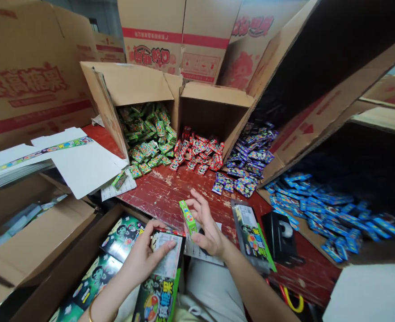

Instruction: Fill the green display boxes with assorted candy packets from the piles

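The left hand [147, 255] holds a black and green pack [159, 293] over the lap. Its fingers are bent around the top end, with the thumb lying flat on the front. I cannot tell how full the pack is. The right hand [209, 230] pinches a small green packet [188, 218] between the thumb and fingers, just beside the pack. The other fingers are spread out a bit.

On the red table [170, 190], open boxes lie with their mouths facing the person. The left box [137, 85] has a big heap of green packets [150, 129]. The middle box [214, 93] has red packets [200, 150], and some spill out onto the table. Next come purple packets [251, 156], in and in front of a tall box [287, 150]. The far right box [385, 120] is dark inside, with blue packets [331, 208] near its mouth.

Down by the left arm, a brown carton [46, 281] holds shiny green and black packs [98, 273]. Another carton [43, 232] beside it has see-through plastic things [19, 223] in it. A see-through pack [251, 232] lies on the table, right of the right hand.
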Motion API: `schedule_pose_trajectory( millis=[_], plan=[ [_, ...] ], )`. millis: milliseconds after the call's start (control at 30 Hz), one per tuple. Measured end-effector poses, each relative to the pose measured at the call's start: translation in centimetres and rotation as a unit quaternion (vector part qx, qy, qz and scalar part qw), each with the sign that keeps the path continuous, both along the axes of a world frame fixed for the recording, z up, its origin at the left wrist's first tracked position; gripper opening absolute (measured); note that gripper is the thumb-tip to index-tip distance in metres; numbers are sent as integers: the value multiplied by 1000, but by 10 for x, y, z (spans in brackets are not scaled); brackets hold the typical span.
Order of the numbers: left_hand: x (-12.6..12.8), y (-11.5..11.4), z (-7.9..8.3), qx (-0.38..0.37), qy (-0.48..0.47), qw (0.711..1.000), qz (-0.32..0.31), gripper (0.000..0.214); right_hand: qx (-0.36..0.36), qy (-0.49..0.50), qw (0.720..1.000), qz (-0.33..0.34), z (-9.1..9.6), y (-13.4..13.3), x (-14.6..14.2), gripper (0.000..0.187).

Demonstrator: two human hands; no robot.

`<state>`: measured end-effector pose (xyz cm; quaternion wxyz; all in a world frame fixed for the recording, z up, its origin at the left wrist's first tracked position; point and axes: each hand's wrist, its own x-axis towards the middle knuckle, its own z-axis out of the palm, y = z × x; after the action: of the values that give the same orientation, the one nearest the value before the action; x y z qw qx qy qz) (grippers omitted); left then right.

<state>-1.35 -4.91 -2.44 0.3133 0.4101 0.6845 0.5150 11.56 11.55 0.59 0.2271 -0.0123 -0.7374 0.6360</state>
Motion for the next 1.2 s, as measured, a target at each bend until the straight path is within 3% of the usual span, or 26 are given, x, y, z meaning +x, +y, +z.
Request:
schedule_pose_trajectory(
  millis=[233,367,500,633,733,800,900,1000,1200],
  plan=[
    [-1,0,-3,-8,20,1000,6,26,-14,-12,1000,-2,-4,-1,-3,90],
    [1,0,1,-22,-2,1000,-6,24,-74,-15,997,-20,-3,-8,-2,89],
    [1,1,10,-26,-29,999,-19,21,-130,-12,991,11,-2,-6,-2,90],
    [-4,2,11,-33,-13,999,-5,23,-248,8,968,47,-5,2,-3,88],
    [-7,1,-1,-15,12,998,59,31,-356,-14,933,45,-10,4,-1,86],
    [-7,1,-12,-11,17,995,99,36,-388,-29,921,9,-16,4,-1,84],
    [0,0,-24,-1,4,993,118,38,-381,-48,921,-65,-26,5,-5,78],
    [11,1,-22,28,-33,993,114,39,-338,-62,933,-110,-30,7,-13,73],
    [18,3,-12,32,-98,989,106,42,-216,-56,969,-102,-10,9,-31,54]
  ],
)
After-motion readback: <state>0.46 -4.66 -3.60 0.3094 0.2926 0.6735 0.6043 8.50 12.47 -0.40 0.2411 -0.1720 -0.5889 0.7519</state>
